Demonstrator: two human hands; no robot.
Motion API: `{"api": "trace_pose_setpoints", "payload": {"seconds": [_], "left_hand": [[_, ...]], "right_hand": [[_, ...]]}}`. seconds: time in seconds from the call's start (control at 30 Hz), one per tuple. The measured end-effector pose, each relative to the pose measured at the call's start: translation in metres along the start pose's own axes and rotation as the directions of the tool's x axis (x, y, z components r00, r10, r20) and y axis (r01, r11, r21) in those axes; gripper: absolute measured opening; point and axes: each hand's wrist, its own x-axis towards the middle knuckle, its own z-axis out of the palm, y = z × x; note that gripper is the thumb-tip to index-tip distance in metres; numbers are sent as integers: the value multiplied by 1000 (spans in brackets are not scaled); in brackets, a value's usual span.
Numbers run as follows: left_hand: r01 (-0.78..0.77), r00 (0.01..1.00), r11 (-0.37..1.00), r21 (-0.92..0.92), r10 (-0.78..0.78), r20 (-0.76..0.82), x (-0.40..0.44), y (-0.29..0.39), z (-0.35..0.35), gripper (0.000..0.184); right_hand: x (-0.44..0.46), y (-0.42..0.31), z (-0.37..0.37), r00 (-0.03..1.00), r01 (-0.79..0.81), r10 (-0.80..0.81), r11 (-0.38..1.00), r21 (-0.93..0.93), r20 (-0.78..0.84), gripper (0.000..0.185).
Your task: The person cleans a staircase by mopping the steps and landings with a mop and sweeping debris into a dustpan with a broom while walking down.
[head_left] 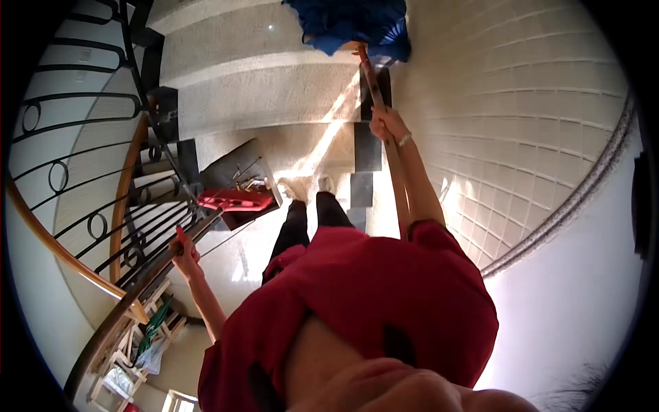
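My right hand (390, 126) is closed around the wooden handle of a mop. The blue cloth mop head (357, 27) rests on a step at the top of view. On the left, my left hand (185, 255) is wrapped round a dark pole that runs toward a red, slotted head (235, 200), apparently a broom. That head lies against a dark dustpan (230, 168) with small bits of debris in it. A thin rod (240, 234) slants beside the pole; I cannot tell whether my left hand holds it too.
Pale stone steps (254, 96) with dark edge tiles rise ahead of my feet (325, 184). A black metal railing (89, 96) borders the left, a tiled wall (508, 137) the right. Wooden racks with bags (147, 357) stand lower left.
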Motion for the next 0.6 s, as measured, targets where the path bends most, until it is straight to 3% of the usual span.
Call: {"api": "trace_pose_setpoints", "payload": {"seconds": [0.07, 0.13, 0.2, 0.3, 0.43, 0.6], "left_hand": [[1, 1000, 1000, -11, -2, -13, 4, 6, 1, 17], [9, 999, 1000, 9, -8, -35, 3, 9, -3, 16], [92, 996, 996, 20, -92, -16, 5, -2, -10, 17], [74, 997, 997, -16, -74, -13, 6, -23, -7, 18], [112, 994, 994, 3, -112, -21, -5, -35, -11, 17], [99, 995, 995, -6, -99, -21, -9, -33, -12, 17]], "right_hand": [[-44, 28, 30, 976, 5, -12, 1000, -31, -219, 21], [-88, 56, 46, 974, -56, 68, 996, 64, -218, 10], [-129, 65, 62, 968, -136, 168, 976, 173, -187, 17], [-155, 71, 84, 955, -205, 262, 922, 330, -139, 18], [-173, 90, 87, 930, -261, 338, 883, 391, -142, 18], [-195, 69, 104, 916, -256, 324, 926, 278, -235, 22]]}}
